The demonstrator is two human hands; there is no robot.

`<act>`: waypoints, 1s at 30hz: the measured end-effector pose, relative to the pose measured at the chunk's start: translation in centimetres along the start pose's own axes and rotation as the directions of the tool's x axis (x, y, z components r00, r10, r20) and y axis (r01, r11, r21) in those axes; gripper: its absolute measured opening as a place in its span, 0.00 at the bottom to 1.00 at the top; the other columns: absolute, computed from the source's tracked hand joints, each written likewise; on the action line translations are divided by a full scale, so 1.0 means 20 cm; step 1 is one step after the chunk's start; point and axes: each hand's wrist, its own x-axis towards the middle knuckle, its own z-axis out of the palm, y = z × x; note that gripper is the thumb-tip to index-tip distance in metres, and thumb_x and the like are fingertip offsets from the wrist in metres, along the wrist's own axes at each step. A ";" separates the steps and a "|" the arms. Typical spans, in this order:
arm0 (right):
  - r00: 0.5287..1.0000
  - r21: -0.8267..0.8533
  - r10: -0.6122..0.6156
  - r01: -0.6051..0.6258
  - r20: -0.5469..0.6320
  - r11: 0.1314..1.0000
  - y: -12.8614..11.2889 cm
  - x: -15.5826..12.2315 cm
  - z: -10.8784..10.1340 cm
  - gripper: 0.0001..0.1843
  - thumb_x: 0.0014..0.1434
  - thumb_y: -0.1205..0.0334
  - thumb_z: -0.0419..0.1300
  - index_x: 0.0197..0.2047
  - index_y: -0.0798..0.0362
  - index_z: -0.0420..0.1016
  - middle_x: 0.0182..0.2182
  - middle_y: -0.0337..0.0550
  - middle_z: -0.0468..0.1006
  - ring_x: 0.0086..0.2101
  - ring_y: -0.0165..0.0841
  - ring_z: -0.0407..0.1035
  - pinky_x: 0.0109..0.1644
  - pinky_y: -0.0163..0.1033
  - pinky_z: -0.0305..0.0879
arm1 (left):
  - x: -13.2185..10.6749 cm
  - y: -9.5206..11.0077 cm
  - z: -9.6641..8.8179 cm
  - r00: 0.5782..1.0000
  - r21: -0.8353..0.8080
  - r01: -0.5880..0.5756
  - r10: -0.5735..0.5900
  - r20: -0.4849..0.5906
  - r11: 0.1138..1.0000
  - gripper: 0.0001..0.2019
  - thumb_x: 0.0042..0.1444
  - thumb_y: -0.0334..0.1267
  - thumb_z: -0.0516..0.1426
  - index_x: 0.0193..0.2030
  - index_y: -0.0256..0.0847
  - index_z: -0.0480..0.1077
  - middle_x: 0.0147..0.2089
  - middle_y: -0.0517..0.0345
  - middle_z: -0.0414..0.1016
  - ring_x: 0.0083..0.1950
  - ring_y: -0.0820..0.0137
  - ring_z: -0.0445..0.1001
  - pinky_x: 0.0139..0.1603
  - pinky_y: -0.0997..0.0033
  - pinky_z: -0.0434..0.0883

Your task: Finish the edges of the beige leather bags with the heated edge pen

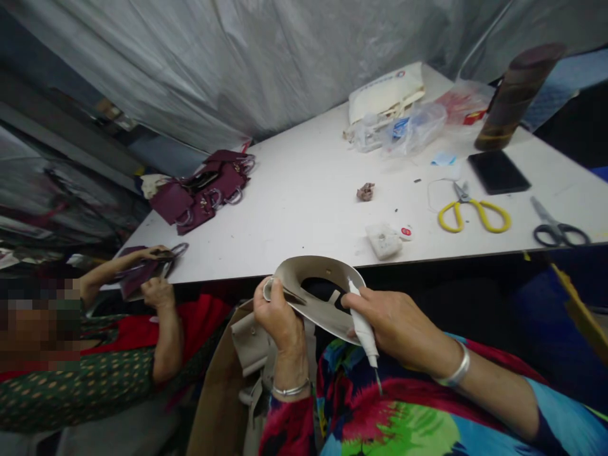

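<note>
A curved beige leather-like bag piece (304, 269) is held up just in front of the table edge, bent into a loop. My left hand (281, 320) is closed on its left end, with the thumb on top near a rolled part. My right hand (394, 323) grips a white-wrapped tool (363, 326) with a thin pointed end aimed down at my lap. Fingers of that hand also touch the right rim of the beige piece. What exactly the tool is, I cannot make out.
A cardboard box (213, 386) with more beige pieces (250, 345) stands below left. On the white table (294, 190) lie yellow-handled scissors (475, 214), black-handled scissors (560, 231), a phone (498, 171), a white block (382, 241), a bottle (515, 95) and burgundy bags (209, 190). A co-worker (118, 348) sits left.
</note>
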 end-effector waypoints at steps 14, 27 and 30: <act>0.995 0.040 0.034 -0.030 -0.092 0.999 0.15 -0.04 0.14 0.26 0.61 0.78 0.57 0.60 0.47 0.66 0.47 0.46 0.74 0.27 0.30 0.73 0.30 0.34 0.62 | 0.01 -0.24 -0.05 0.997 0.071 0.057 -0.053 -0.058 0.996 0.16 0.51 0.42 0.67 0.44 0.36 0.78 0.37 0.57 0.78 0.36 0.70 0.74 0.42 0.69 0.71; 0.784 0.734 0.605 -0.330 -0.137 0.594 0.24 -0.03 0.26 0.23 0.55 0.50 0.72 0.45 0.47 0.66 0.34 0.38 0.77 0.28 0.33 0.72 0.31 0.35 0.69 | -0.04 -0.28 -0.11 0.991 0.069 0.117 -0.112 -0.078 0.991 0.15 0.50 0.40 0.67 0.43 0.35 0.79 0.37 0.57 0.79 0.36 0.70 0.76 0.39 0.72 0.71; 0.763 0.761 0.623 -0.299 -0.172 0.575 0.24 -0.02 0.28 0.23 0.55 0.48 0.72 0.43 0.48 0.66 0.34 0.38 0.78 0.29 0.33 0.72 0.33 0.36 0.70 | -0.05 -0.27 -0.11 0.989 0.055 0.132 -0.128 -0.078 0.990 0.15 0.49 0.40 0.68 0.42 0.35 0.78 0.36 0.58 0.78 0.36 0.71 0.75 0.38 0.73 0.71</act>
